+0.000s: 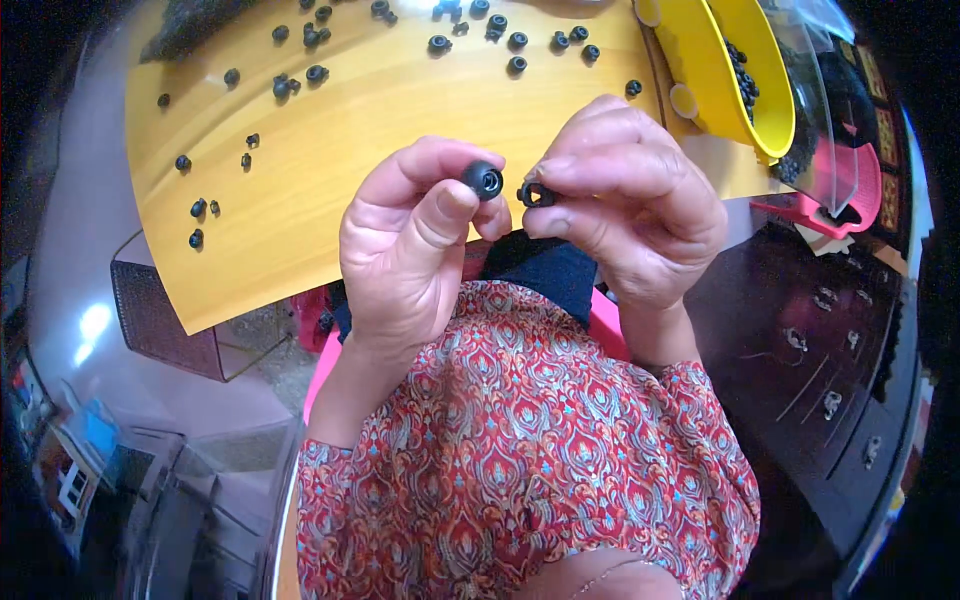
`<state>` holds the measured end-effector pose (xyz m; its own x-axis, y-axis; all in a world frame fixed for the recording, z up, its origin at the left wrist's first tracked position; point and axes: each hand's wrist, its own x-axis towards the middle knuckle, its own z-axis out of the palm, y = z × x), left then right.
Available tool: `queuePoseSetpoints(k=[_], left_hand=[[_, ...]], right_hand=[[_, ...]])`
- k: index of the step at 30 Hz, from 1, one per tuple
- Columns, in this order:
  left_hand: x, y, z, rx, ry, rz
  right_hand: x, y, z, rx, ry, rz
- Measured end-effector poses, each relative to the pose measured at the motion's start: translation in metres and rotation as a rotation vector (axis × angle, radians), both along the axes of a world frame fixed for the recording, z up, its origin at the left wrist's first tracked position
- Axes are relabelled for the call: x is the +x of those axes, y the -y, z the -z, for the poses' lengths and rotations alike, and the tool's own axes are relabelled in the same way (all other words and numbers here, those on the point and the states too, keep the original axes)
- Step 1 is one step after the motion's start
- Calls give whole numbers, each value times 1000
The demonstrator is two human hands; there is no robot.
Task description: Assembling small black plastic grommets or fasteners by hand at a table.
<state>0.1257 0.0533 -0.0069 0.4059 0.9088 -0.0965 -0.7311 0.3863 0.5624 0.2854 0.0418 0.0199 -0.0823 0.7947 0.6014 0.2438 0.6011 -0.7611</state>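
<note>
My left hand (402, 240) pinches a small black ball-shaped plastic part (483, 180) between thumb and fingers. A round hole in that part faces right. Close by on the right, my right hand (645, 205) holds a smaller black plastic piece (536, 194) with an opening through it, between thumb and forefinger. A narrow gap separates the two parts. Both hands are above the near edge of the yellow table (400, 110). Several more black round parts (517, 41) and little black pieces (247, 161) lie scattered over the tabletop.
At the right end of the table, a yellow bin (775, 110) contains many black parts. A clear plastic container (815, 120) stands beside it, and a pink plastic chair or basket (860, 185) is beyond. To the left below the table is a dark mesh-sided box (165, 315).
</note>
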Motion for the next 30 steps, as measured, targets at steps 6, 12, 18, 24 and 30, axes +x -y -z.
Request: queuePoseSetpoints(k=[6,12,18,24,30], left_hand=[[0,3,1,-69,9,15],[-1,4,1,-91,-8,6],[-1,4,2,-52,-16,7],[0,3,1,-70,-9,10],[2,3,-1,-88,-23,0]], right_hand=[[-1,-2,-3,25,46,21],[-2,-2,-7,31,134,46],[-2,-3,-9,44,202,54],[-2,-3,-14,-2,249,66],[-2,-4,-14,-27,254,61]])
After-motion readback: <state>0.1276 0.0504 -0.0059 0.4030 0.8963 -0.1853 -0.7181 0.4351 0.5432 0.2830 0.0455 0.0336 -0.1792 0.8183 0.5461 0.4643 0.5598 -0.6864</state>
